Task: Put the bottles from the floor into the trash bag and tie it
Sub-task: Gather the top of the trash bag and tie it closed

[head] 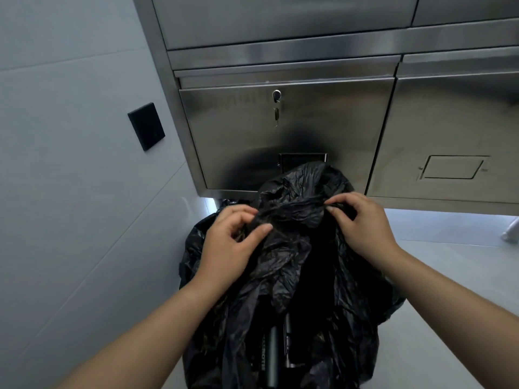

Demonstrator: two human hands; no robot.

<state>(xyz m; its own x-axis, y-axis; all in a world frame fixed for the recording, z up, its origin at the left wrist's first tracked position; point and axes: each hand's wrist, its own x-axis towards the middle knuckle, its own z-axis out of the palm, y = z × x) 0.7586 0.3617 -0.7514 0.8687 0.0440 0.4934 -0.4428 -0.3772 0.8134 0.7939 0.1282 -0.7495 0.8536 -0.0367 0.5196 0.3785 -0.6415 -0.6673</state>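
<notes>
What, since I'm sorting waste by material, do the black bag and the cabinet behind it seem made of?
The trash bag looks like thin black plastic film, slightly glossy: it crumples into fine, sharp wrinkles that catch the light where it is gathered. The cabinet seems to be brushed stainless steel with a satin finish: grey metal with soft, blurred reflections.

Bare left grip (228, 244), bare right grip (362, 230), bare forearms (157, 327)

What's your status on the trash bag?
Left hand and right hand both pinching trash bag at its gathered top. No knot visible yet. Steel cabinet just behind, not obstructing.
</notes>
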